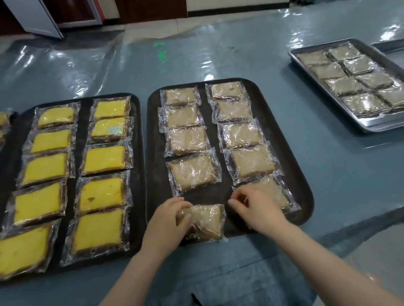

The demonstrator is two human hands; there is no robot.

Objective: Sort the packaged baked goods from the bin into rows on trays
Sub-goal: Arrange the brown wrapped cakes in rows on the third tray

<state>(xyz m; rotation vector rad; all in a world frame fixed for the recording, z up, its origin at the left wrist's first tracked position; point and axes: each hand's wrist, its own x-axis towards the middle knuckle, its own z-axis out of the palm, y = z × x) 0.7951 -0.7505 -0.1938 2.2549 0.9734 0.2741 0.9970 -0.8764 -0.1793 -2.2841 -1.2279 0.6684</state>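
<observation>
While hands [203, 216] work, yellow cakes [45, 169] fill neighbouring tray [140, 160]

Hands [211, 215] on tray's [300, 191] nearest packets [208, 220]

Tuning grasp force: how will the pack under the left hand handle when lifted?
The pack is probably light and soft; the cake inside looks spongy. Its glossy wrap likely slips and crinkles. Left hand grips its edge, so it may sag.

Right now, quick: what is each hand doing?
Left hand: grips the near-left pale cake packet on the middle dark tray.
Right hand: fingers curled, pinching the wrapper of the near-right packet.
</observation>
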